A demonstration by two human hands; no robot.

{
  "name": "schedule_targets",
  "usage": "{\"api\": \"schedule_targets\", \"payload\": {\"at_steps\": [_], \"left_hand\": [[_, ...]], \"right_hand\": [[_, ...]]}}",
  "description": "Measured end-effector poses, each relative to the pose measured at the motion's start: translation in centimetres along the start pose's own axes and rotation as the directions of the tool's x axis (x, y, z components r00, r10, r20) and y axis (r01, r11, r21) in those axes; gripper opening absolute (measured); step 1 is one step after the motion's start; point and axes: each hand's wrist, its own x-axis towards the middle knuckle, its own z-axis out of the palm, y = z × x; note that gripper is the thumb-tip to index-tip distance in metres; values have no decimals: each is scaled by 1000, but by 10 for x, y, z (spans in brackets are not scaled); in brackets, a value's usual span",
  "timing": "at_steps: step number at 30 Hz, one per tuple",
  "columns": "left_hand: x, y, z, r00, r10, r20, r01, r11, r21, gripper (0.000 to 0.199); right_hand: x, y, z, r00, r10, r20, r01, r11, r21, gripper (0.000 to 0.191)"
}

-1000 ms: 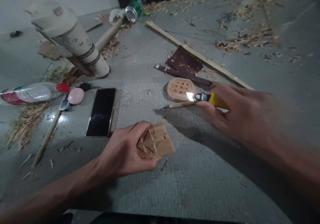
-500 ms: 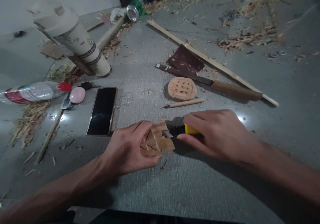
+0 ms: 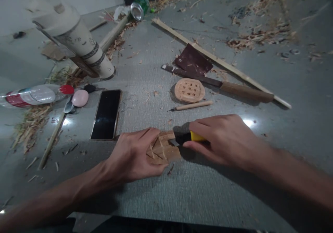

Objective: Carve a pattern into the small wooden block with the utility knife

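Between the thumb and fingers of my left hand [image 3: 135,153] is a small carved wooden block [image 3: 163,149] with crossing grooves cut in its top and a notch at its right end. My right hand [image 3: 221,139] is closed round a yellow and black utility knife [image 3: 196,136]. Its blade points left and reaches into the notch of the block. Just beyond the hands lie a thin wooden-handled carving tool [image 3: 192,106] and a round wooden piece [image 3: 189,90] with several square holes.
A black phone [image 3: 106,115] lies left of my left hand. Farther off are a long wooden-handled file [image 3: 234,90], dark sandpaper [image 3: 194,60], a wooden strip [image 3: 218,61], a paper cup [image 3: 91,49], a plastic bottle [image 3: 39,96] and a green can [image 3: 140,6]. Shavings litter the table.
The knife has moved slightly left, so its blade sits deeper in the block's notch. My left hand keeps its hold on the block, almost in place.
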Motion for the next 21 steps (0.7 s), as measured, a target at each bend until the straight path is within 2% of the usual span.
{"api": "schedule_targets", "payload": {"at_steps": [4, 10, 20, 21], "left_hand": [[0, 1, -1, 1000, -16, 10, 16, 998, -54, 42], [-1, 3, -2, 1000, -10, -13, 9, 998, -59, 37], [2, 2, -6, 999, -43, -14, 42, 993, -108, 39], [0, 2, -6, 999, -35, 0, 35, 991, -128, 39]], "right_hand": [[-1, 0, 3, 999, -5, -49, 4, 1000, -21, 46], [-1, -2, 3, 989, -58, -138, 44, 994, -102, 42], [-1, -5, 1, 966, -104, -239, 46, 971, -234, 41], [-1, -1, -1, 964, -79, -252, 14, 968, -252, 43]]}}
